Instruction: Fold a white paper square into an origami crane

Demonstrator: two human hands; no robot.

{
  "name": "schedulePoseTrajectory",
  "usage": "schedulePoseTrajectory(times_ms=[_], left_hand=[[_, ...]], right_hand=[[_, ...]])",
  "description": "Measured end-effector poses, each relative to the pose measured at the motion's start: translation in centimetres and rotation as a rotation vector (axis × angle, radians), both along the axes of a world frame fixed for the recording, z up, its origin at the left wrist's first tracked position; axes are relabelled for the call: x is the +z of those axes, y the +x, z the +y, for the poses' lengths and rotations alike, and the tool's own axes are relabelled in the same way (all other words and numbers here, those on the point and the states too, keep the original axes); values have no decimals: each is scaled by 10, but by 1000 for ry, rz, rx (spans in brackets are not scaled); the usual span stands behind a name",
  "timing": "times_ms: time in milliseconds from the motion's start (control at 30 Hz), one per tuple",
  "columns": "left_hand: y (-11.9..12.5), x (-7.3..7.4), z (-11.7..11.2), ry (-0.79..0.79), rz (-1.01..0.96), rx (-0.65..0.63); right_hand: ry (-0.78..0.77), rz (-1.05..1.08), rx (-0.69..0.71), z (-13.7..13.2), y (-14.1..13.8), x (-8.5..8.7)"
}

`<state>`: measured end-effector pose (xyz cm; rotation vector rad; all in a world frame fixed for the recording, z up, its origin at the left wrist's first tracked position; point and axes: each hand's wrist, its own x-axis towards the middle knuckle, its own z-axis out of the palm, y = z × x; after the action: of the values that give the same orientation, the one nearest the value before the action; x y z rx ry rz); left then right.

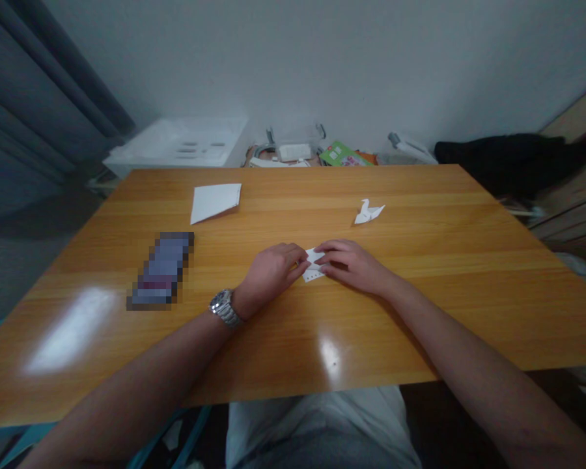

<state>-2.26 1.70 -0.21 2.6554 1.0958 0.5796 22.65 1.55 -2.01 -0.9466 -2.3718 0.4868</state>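
Note:
A small folded piece of white paper lies on the table between my hands, with a row of small holes along its near edge. From the left, my left hand grips its side with the fingers and thumb drawn together. My right hand pinches the opposite side, fingers bent over the paper. The fingertips cover parts of both sides. Beyond my right hand stands a white origami crane, touched by neither hand.
A white sheet of paper lies at the back left of the wooden table. Nearer sits a pixelated phone-like object. Behind the table are a white plastic bin, a green booklet and dark cloth.

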Motion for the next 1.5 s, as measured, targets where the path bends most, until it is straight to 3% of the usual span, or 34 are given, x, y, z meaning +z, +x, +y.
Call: schedulePoseTrajectory(times_ms=[167, 367, 600, 733, 933, 1133, 1500], left_hand=[[3, -3, 2, -4, -23, 26], [2, -3, 4, 30, -10, -29], [-4, -4, 3, 109, 113, -164], [-2, 1, -6, 143, 216, -139], [8, 7, -22, 153, 271, -95], [8, 5, -22, 121, 245, -88], [0, -1, -19, 77, 204, -216]], right_hand=[[-20, 33, -31, 0, -3, -2], [-35, 55, -30, -1, -4, 0], [3, 31, -79, 3, 0, -2], [45, 19, -110, 4, 1, -1], [34, -32, -61, 4, 7, 1], [18, -110, -20, 4, 14, -1], [20, -94, -2, 4, 16, -1]])
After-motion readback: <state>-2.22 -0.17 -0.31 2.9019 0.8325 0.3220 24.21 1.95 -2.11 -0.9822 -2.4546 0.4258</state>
